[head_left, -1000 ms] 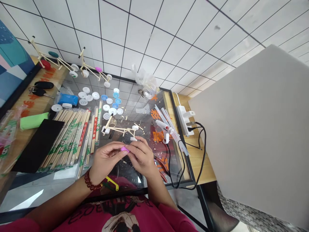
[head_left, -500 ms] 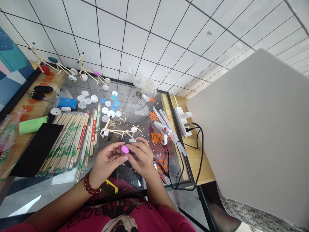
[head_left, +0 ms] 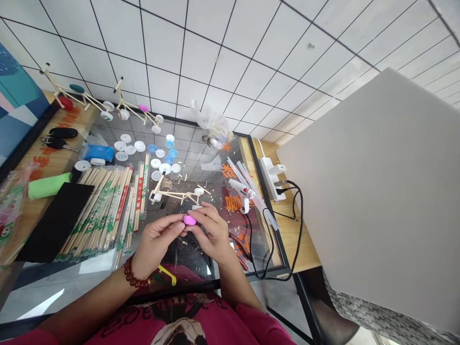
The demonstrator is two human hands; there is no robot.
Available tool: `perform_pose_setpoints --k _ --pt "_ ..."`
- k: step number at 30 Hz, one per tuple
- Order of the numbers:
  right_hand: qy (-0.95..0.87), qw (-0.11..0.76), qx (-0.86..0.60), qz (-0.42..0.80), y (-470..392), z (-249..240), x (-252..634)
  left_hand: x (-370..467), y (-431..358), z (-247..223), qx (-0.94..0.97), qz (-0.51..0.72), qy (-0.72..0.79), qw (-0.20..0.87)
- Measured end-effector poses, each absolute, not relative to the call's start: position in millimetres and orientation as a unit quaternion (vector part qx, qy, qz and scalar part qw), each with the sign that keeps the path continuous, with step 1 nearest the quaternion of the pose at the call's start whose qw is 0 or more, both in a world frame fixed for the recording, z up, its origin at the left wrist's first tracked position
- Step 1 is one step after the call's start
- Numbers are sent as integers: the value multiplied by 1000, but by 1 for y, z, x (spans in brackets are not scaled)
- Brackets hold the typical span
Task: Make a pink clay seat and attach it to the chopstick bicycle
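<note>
Between my two hands is a small pink lump of modelling clay [head_left: 189, 220], smooth and rounded. The fingertips of my left hand [head_left: 158, 242] pinch it from the left, below a red bead bracelet [head_left: 132, 274] on the wrist. My right hand [head_left: 212, 235] closes on its other side with thumb and index finger. Just beyond my hands stands a small tricycle-like model [head_left: 176, 194] made of wooden sticks with white cap wheels. Several white and blue bottle caps [head_left: 165, 168] lie behind it.
Wrapped chopsticks [head_left: 100, 206] and a black sheet [head_left: 55, 223] lie left. Two finished-looking stick models [head_left: 136, 106] stand at the back. A glue gun [head_left: 244, 191], its cable, red-handled pliers [head_left: 240, 247] and a power strip [head_left: 272, 177] are right. A yellow-handled tool [head_left: 167, 275] lies near the front edge.
The pink clay has been turned between my fingers and now looks wider and flatter. It has shifted slightly right and up with my hands.
</note>
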State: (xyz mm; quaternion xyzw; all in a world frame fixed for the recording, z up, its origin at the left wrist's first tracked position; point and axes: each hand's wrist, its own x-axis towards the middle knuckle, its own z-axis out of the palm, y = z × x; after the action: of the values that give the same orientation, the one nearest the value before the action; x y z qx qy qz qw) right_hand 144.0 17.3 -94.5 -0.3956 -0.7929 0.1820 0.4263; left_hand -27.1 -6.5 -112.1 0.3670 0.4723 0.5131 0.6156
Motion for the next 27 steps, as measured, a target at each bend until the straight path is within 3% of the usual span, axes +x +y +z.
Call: perform_pose_setpoints --k 5,17,27 --pt "-798 424 -375 205 17 -95 147 -27 -6 -109 383 519 475 599" --pt "-777 494 -324 216 21 -91 153 -33 -4 -96 571 522 454 443" --pt "-799 468 -316 207 20 -88 154 -35 -4 -100 639 530 443 339"
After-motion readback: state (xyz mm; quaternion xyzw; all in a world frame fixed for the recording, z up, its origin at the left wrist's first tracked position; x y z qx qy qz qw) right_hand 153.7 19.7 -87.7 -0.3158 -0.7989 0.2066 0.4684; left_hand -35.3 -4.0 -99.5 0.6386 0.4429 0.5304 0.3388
